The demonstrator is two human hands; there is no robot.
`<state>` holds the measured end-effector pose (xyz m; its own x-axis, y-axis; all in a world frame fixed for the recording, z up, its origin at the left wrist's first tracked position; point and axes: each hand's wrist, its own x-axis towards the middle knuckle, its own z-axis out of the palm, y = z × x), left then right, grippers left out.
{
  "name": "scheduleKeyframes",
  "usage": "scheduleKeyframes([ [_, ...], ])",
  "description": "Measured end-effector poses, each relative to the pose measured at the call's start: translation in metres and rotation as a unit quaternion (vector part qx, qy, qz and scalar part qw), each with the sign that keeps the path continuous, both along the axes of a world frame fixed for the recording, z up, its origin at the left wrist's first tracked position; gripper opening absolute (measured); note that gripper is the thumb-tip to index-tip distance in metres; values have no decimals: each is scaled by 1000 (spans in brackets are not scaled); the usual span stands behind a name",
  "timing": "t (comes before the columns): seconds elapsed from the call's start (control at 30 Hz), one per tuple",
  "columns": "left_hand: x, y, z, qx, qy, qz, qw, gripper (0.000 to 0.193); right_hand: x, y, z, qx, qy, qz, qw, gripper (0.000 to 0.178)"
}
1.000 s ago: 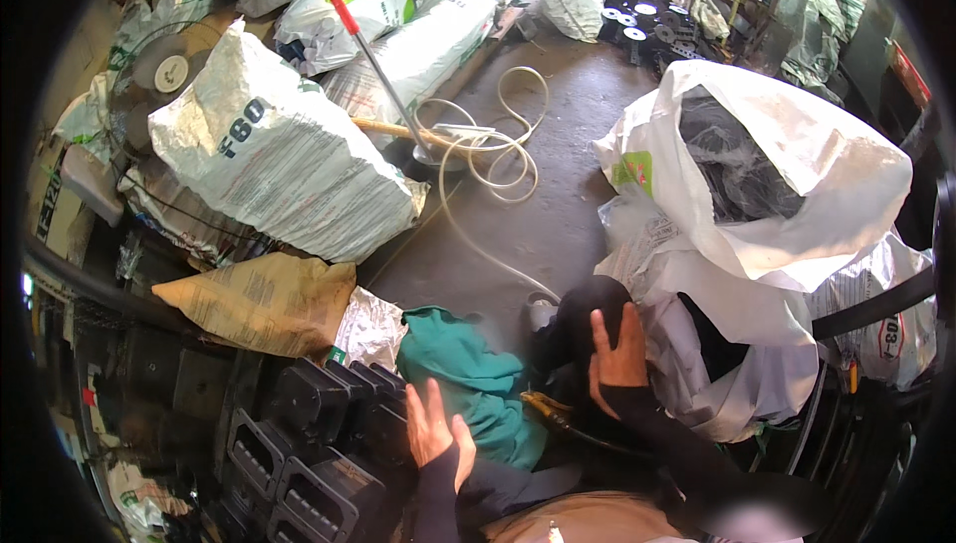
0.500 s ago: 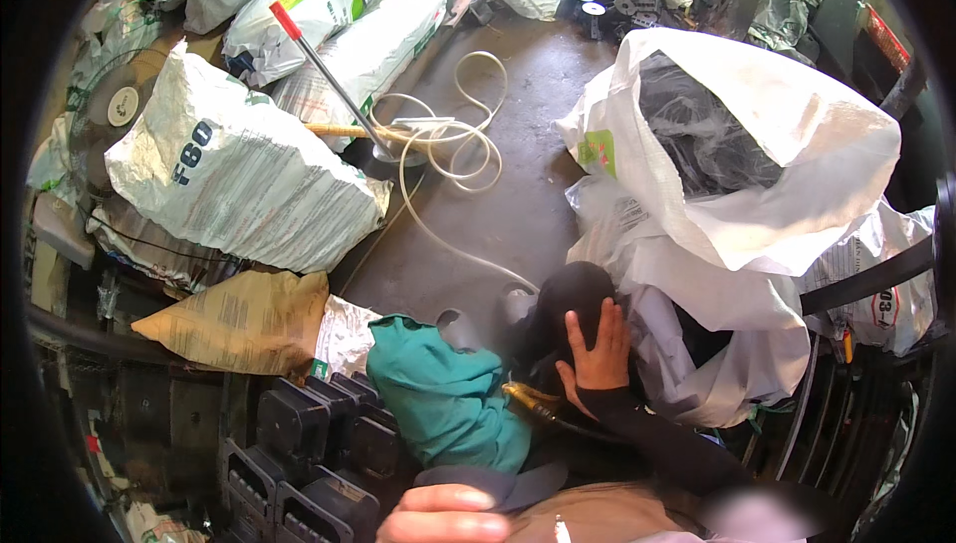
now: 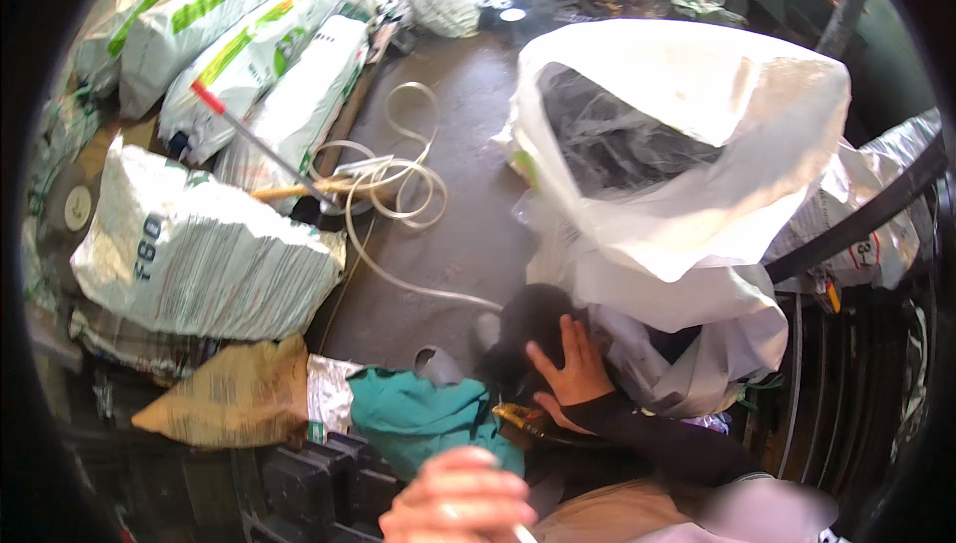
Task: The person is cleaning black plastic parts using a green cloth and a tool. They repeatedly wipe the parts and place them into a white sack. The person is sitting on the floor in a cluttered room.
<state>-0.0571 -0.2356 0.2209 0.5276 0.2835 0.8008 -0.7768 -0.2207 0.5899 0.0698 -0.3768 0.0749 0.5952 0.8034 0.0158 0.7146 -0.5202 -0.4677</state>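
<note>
My right hand, in a black sleeve, lies with fingers spread against a dark rounded form, which may be a clothed knee. Beside its wrist is a shiny amber-yellow object whose kind I cannot make out. My left hand is raised at the lower edge, slightly blurred, its fingers curled together. A short thin white stick shows beside those fingers; whether it is gripped is hidden. Behind the left hand is bunched green cloth. Brown cloth lies between my arms.
A large open white sack with dark plastic film inside stands at right. Clear hose coils on the grey floor, near a red-handled metal rod. Filled white sacks line the left, with a brown bag and black plastic parts nearer.
The view has shifted, moving the surroundings left in the picture. My left hand has risen and its fingers look more curled, close to the white stick. The right hand stays on the dark form.
</note>
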Motion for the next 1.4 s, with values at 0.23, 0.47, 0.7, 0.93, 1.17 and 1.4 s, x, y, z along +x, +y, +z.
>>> scheduleKeyframes([
  [0.23, -10, 30, -16, 67, 185, 30, 980, 28, 87, -79, 174, 230, 72, -1, 970, 26],
  [0.47, -7, 6, 23, 31, 115, -79, 990, 27, 261, -82, 140, -149, -154, 5, 977, 42],
  [0.7, 0, -9, 46, 39, 6, -134, 990, 14, 343, -54, 166, -123, -392, -170, 896, 34],
  [0.93, 5, -23, 48, 6, -19, -123, 992, 16, 352, -49, 198, -51, -420, -233, 875, 32],
  [1.17, 9, -31, 48, -14, -14, -109, 994, 16, 387, -68, 176, -182, -283, -285, 897, 34],
  [1.4, 0, -23, 41, 5, -41, -115, 993, 17, 387, -57, 157, -223, -267, -311, 884, 36],
])
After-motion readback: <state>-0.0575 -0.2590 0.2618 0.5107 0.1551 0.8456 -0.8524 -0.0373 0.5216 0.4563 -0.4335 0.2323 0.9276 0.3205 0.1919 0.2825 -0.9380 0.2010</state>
